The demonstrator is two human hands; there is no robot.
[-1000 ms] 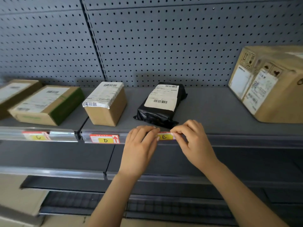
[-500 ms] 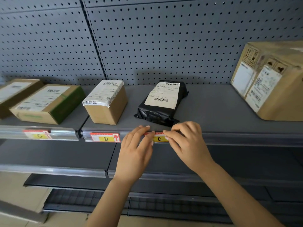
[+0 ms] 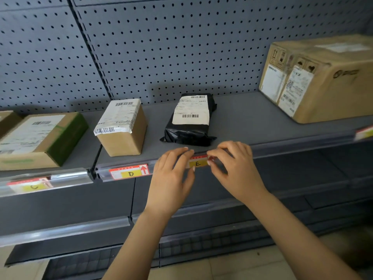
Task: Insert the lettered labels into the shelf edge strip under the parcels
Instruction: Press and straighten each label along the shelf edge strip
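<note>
A red and yellow label marked E (image 3: 198,163) sits at the clear shelf edge strip (image 3: 282,144), just below the black bagged parcel (image 3: 189,120). My left hand (image 3: 171,178) pinches its left end and my right hand (image 3: 234,168) pinches its right end. The fingers hide both ends of the label, so I cannot tell how deep it sits in the strip. Label D (image 3: 130,172) is in the strip under the small brown box (image 3: 122,127). Label C (image 3: 32,185) is in the strip section under the green-edged box (image 3: 40,138).
A large cardboard box (image 3: 321,77) stands at the right of the shelf, with another label (image 3: 365,132) in the strip below it. A pegboard back wall (image 3: 181,47) rises behind the parcels. A lower shelf (image 3: 66,229) juts out beneath my forearms.
The view has tilted, so the shelf now slopes up to the right. Both hands stay on label E, with the fingers drawn closer around it.
</note>
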